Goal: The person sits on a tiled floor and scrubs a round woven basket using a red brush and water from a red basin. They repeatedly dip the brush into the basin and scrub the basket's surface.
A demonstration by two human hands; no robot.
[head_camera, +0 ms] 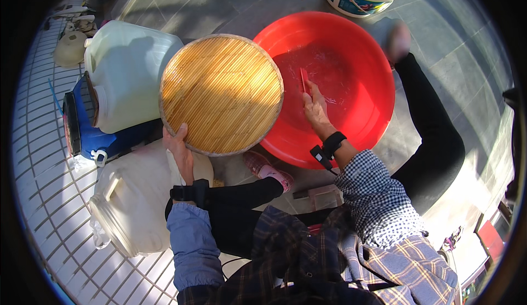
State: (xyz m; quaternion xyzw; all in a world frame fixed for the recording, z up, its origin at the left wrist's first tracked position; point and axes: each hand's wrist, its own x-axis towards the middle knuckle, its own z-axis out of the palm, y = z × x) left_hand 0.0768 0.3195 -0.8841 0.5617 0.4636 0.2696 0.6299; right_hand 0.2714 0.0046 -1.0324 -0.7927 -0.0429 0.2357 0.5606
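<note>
My left hand (180, 150) grips the lower left rim of a round woven bamboo tray (222, 95), its thumb on the slatted face. The tray is tilted up beside a large red plastic basin (370, 99) and overlaps the basin's left edge. Water (325, 70) lies in the basin, with ripples on its surface. Over the basin, my right hand (315, 106) holds a thin red object (304, 78), perhaps a brush or scraper; its exact kind cannot be told. Its far end reaches towards the water.
A white bucket (362, 0) stands beyond the basin. To the left lie a translucent plastic jerrycan (127, 70), a blue barrel (92, 134) and a large white plastic drum (140, 198). My shod foot (259, 165) is near the basin's lower edge; my other leg (436, 140) bends around its right side.
</note>
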